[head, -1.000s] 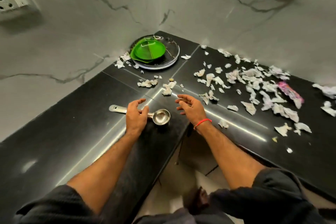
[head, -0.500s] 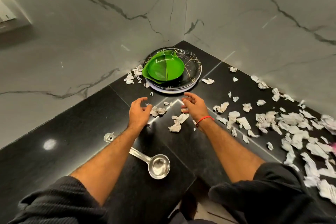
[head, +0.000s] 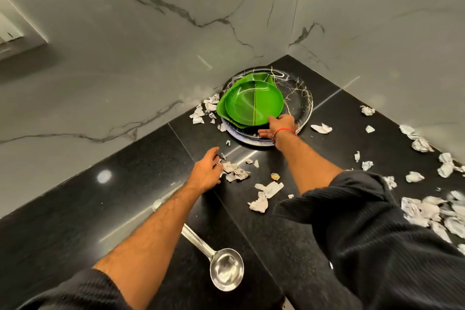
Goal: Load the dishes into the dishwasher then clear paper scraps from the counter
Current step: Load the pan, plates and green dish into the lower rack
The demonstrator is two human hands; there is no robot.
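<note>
Two green leaf-shaped plates [head: 251,103] lie stacked on a black plate with gold veins [head: 303,98], itself on another plate, in the counter's back corner. My right hand [head: 279,125] lies on the near edge of this stack, fingers stretched to the green plate's rim and thumb along the black plate's rim. My left hand [head: 205,171] hovers lower on the counter with relaxed fingers, its fingertips at a small heap of paper scraps [head: 235,171]; it holds nothing. A steel ladle [head: 226,269] lies near the front edge, its handle partly under my left forearm.
Torn paper scraps [head: 427,209] are strewn over the black counter [head: 75,209], most thickly on the right and a few left of the plates [head: 203,111]. Marble walls close the corner on two sides. A wall socket [head: 10,35] sits at far left.
My right hand has reached forward from the scraps onto the plate stack's near edge. My left hand has moved a little forward to the scrap heap. The view has moved closer to the corner.
</note>
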